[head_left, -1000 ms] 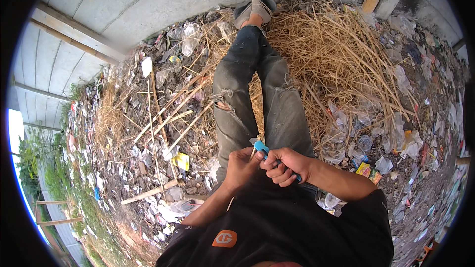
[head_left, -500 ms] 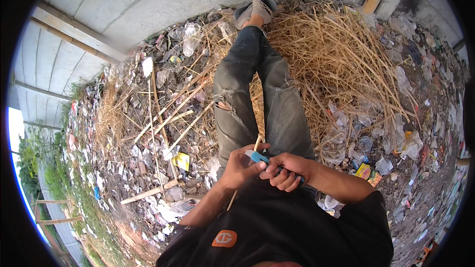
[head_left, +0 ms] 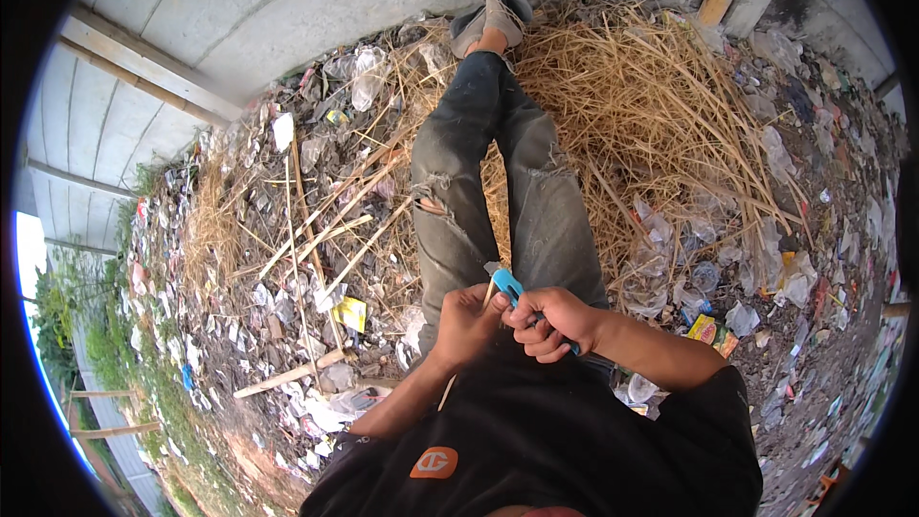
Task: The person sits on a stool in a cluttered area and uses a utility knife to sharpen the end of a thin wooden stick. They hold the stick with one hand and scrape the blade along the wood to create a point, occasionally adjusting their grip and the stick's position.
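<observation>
Gripping slim blue plastic knife (head_left: pixel 507 284), thin stick (head_left: pixel 487 298)

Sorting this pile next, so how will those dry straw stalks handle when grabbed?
The dry straw looks thin and loosely tangled, so probably light and springy. Stalks cross each other, so a handful would likely drag neighbours along. They seem brittle and may snap.

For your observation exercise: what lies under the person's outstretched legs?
Under the legs lies dry straw mixed with plastic litter. The ground directly beneath them is covered by the legs and cannot be seen.

Head-worn fisheye, looking steeply down
</observation>
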`<state>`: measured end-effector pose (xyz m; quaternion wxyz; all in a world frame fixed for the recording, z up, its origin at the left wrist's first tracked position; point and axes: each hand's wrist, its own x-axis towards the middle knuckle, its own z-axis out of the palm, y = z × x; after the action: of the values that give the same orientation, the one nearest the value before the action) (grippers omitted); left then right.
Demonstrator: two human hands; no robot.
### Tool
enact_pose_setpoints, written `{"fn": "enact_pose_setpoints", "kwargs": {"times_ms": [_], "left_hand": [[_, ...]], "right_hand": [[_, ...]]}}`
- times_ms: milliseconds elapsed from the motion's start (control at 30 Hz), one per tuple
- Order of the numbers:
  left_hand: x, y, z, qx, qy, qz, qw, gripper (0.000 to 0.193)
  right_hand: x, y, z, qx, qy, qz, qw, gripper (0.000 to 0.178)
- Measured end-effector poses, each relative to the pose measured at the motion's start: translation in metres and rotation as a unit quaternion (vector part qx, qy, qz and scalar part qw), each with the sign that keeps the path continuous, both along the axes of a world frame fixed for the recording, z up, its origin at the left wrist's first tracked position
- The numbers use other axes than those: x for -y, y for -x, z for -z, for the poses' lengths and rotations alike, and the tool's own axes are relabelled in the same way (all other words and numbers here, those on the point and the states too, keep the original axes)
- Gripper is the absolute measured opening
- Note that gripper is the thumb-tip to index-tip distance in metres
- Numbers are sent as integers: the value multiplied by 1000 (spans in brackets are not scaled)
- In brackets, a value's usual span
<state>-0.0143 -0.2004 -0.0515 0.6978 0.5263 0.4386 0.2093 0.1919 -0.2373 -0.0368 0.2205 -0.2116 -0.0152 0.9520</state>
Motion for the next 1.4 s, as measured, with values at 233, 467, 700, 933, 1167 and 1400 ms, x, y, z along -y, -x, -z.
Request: {"fn": "enact_pose_setpoints", "kwargs": {"times_ms": [233,467,700,933,1167,1400], "left_hand": [[-3,1,-13,30,21,-36,999,35],[-4,-6,-24,68,82,18,994,43],[-2,-8,-29,98,45,49,993,39],[-5,1,-25,151,112,25,982,40],[-16,10,-24,195,26,101,975,62],[-11,8,-29,190,80,110,972,57]], "right_hand": [[-5,10,2,236,-170,201,935,27],[-23,-11,-23,489,-405,217,742,26],[-36,-12,-23,445,-366,244,780,28],[-29,-16,-36,391,-318,242,829,30],[2,-3,-17,8,-85,-70,994,30],[4,-1,3,-179,34,-99,978,27]]}}
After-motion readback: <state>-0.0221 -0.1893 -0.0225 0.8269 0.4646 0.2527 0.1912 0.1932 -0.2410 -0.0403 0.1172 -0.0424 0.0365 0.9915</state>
